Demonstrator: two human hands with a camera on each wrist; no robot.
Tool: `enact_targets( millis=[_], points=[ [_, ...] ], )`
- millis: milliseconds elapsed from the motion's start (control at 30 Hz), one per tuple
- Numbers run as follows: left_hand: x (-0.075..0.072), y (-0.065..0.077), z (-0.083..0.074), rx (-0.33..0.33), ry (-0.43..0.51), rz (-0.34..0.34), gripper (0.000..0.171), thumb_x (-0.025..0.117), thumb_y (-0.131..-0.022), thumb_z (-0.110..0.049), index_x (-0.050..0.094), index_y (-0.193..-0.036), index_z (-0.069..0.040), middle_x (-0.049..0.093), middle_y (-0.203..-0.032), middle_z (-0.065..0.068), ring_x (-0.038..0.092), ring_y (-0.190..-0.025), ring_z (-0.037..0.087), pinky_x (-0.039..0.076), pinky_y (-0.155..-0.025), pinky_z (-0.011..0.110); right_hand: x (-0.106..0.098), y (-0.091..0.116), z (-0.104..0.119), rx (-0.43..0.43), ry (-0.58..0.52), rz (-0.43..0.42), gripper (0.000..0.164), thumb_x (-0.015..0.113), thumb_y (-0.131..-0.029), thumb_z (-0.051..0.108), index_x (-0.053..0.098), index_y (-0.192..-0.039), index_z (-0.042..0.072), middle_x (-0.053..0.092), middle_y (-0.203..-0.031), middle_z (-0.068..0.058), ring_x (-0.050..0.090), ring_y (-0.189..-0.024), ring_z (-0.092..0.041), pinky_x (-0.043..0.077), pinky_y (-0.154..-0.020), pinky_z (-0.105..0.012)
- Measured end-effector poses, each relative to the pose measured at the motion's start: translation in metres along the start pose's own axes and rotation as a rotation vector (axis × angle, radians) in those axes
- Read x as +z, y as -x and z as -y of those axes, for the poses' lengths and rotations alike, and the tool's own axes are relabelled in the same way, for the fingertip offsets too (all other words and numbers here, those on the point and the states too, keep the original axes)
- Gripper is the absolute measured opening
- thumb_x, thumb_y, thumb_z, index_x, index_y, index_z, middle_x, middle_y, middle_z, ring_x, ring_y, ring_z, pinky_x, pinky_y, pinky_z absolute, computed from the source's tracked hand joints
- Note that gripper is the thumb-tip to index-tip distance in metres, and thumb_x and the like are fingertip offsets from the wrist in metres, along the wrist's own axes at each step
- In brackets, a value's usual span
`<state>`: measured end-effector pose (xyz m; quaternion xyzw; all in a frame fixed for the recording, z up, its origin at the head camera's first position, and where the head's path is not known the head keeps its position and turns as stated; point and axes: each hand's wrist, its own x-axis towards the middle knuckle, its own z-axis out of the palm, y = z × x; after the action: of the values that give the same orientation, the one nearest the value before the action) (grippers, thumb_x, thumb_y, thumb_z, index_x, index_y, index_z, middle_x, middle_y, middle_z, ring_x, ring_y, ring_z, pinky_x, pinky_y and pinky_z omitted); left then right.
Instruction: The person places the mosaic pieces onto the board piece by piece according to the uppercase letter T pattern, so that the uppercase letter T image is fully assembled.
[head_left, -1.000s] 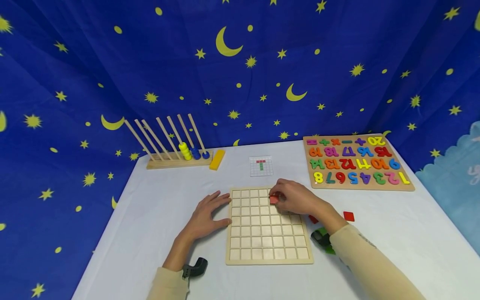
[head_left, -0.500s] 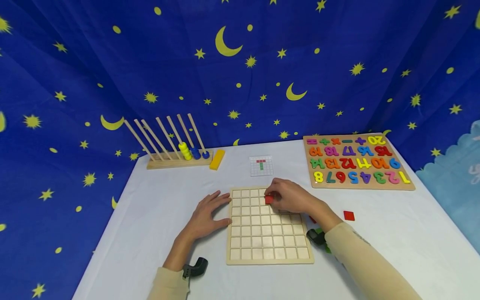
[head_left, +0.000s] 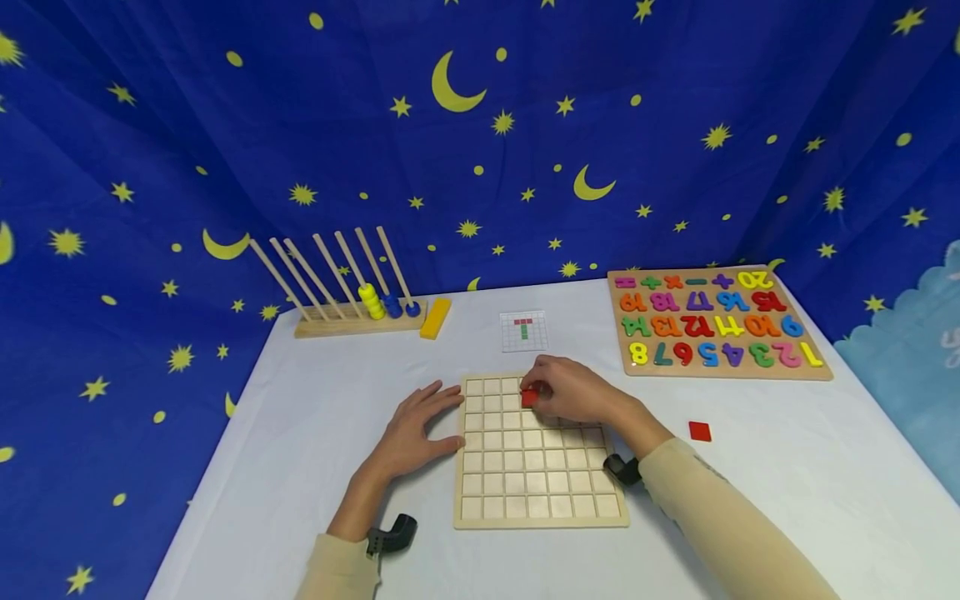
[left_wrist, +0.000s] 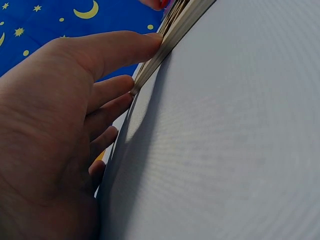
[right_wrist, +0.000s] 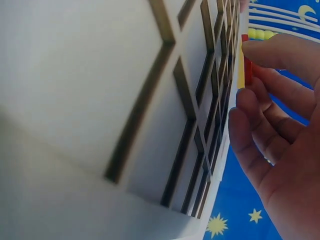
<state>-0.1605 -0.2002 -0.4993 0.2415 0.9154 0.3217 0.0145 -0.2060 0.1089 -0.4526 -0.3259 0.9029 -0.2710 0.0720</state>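
Observation:
A wooden grid board lies flat on the white table, divided into rows of square cells. My right hand is over the board's upper part and pinches a red square tile between thumb and fingers; the tile also shows edge-on as a thin red piece in the right wrist view. My left hand lies at the board's left side, its fingers spread. In the left wrist view the thumb and fingertips of the left hand touch the board's edge.
Another red tile lies right of the board. Behind the board is a clear card with a red and green T pattern. A peg abacus and a yellow block stand back left, a number board back right.
My right hand has slid left across the upper part of the board with the red tile in its fingers. The left hand has stayed at the board's side.

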Motion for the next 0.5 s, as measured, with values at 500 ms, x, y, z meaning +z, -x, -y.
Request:
enact_targets(
  millis=[500],
  points=[
    [0.0, 0.0, 0.002, 0.003, -0.008, 0.002, 0.066, 0.074, -0.08, -0.048, 0.054, -0.138, -0.024, 0.042, -0.146, -0.013, 0.022, -0.141, 0.017, 0.012, -0.116, 0.044, 0.006, -0.013, 0.007, -0.02, 0.01, 0.052, 0.022, 0.075, -0.082, 0.018, 0.073, -0.104, 0.014, 0.059, -0.094, 0.005, 0.052, -0.079, -0.01, 0.047, -0.072, -0.028]
  ],
)
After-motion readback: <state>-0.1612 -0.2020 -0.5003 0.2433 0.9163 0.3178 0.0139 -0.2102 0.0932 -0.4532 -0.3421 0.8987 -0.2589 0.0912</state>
